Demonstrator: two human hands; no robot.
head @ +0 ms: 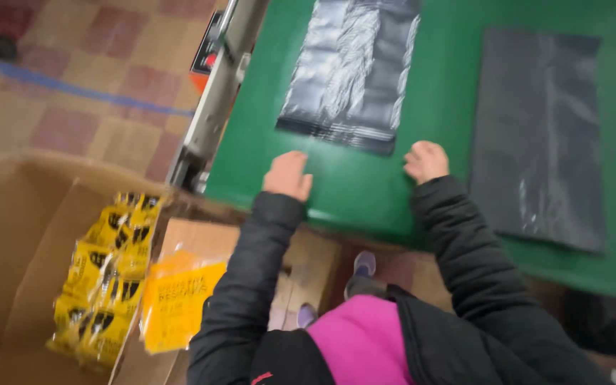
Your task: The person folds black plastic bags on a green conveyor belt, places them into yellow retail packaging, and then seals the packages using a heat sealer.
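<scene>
Green table carries two flat black bags — one just beyond both hands, one to its right. Left hand and right hand rest empty, fingers curled together; nothing is bagged yet — yellow packets wait in the box left of the table.

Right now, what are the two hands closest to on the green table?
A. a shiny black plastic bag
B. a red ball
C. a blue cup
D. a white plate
A: the left hand and right hand rest on the green table just below the black plastic bag, apparently empty.
</scene>
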